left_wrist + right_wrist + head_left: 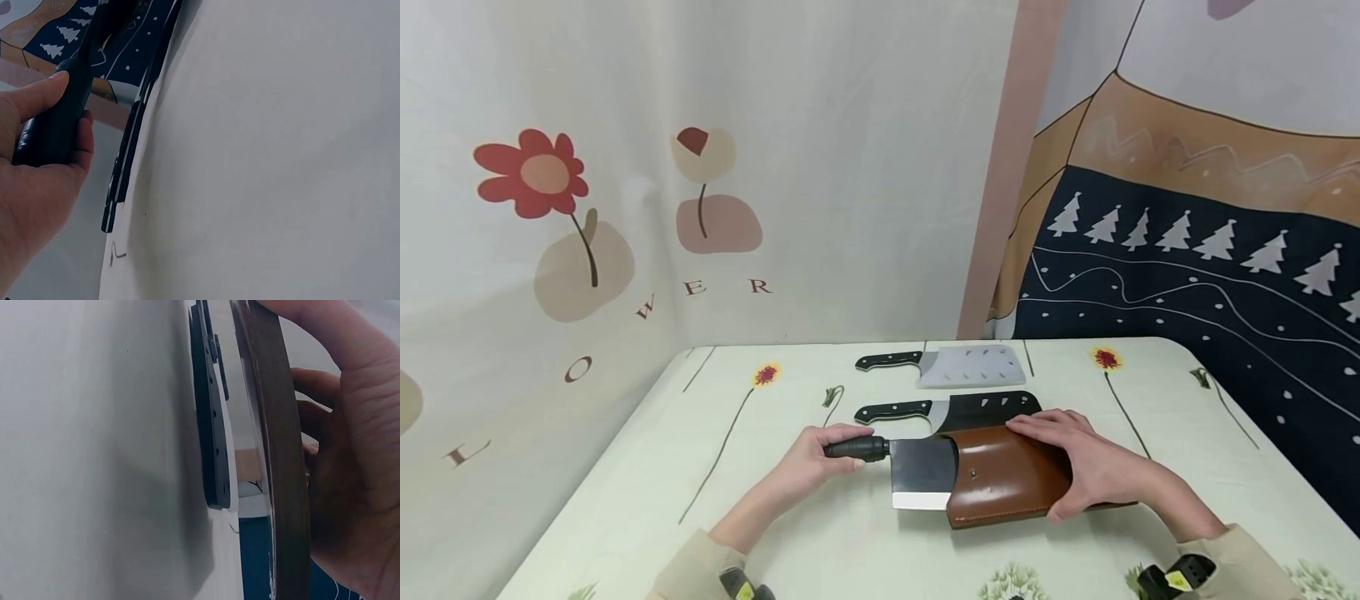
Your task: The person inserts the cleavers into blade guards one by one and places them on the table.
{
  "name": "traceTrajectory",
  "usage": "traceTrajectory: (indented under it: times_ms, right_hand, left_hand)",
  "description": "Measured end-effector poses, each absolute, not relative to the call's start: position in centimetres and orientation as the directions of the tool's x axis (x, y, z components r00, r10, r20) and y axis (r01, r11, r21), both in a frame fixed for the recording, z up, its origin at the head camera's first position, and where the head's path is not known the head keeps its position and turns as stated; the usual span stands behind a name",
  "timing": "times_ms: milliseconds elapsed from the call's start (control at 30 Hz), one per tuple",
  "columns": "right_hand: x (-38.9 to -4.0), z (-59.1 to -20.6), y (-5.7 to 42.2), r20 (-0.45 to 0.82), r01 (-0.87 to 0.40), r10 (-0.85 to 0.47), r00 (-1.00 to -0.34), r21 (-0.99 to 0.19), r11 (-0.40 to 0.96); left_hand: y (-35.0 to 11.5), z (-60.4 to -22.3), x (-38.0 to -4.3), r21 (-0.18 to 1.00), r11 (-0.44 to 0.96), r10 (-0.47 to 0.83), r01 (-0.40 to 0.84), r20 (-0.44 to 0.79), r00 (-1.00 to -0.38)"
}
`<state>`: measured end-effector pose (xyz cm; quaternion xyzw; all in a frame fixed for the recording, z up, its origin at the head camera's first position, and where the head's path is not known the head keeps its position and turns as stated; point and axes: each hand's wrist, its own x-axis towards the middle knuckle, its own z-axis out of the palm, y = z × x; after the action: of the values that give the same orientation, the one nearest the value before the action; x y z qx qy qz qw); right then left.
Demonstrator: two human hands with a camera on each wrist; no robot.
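A cleaver with a dark blade (922, 465) and bright cutting edge sits partly inside a brown leather sheath (1000, 479). My left hand (822, 457) grips its black handle (856, 448), thumb and fingers around it in the left wrist view (57, 119). My right hand (1093, 460) holds the sheath toward its closed end, thumb at the lower edge and fingers over the top. In the right wrist view, the sheath (286, 456) appears edge-on, raised off the table. The blade's far part is hidden inside the leather.
Just behind the sheath lies a cleaver in a black blade guard (988, 408), partly overlapped by it. Farther back is another cleaver in a whitish guard (973, 367). They rest on a flower-printed tablecloth (647, 467); a printed curtain (850, 167) hangs behind.
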<state>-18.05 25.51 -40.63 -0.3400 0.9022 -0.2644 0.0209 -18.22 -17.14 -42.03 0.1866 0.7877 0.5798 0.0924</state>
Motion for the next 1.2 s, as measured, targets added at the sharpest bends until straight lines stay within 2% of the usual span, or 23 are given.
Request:
traceTrajectory:
  times_ms: [433, 1200]
  right_hand:
    - [-18.2, -40.0, 25.1, 0.093, -0.548, -0.594, -0.799, -0.519, 0.656]
    - [-18.0, -40.4, 23.1, 0.104, -0.599, -0.625, -0.773, -0.444, 0.667]
  left_hand:
    - [-15.3, -42.3, -18.5, 0.954, 0.250, 0.383, 0.164, 0.058, -0.922]
    - [-12.7, -42.5, -18.1, 0.926, 0.298, 0.370, 0.233, 0.113, -0.922]
